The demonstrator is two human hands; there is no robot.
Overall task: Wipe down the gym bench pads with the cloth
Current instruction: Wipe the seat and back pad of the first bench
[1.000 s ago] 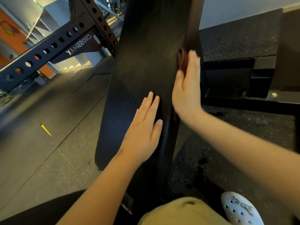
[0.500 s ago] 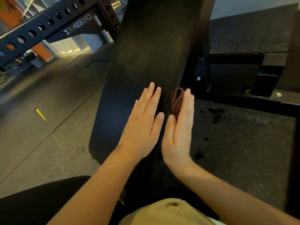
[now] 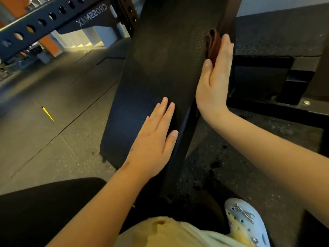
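The right hand (image 3: 213, 81), fingers straight and together, presses the reddish-brown cloth (image 3: 211, 45) against the right edge of the bench pad (image 3: 160, 59). The left hand (image 3: 153, 139) lies flat and empty on the pad's top, bracing. Firm, even palm pressure should stop the cloth bunching.

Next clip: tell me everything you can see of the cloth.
The cloth is a small reddish-brown rag that looks like soft fabric, bunched into folds. Only its upper part shows. The rest is hidden under the right hand, whose straight fingers press it against the right side edge of the dark bench pad, well up the pad. Nothing else visibly touches it.
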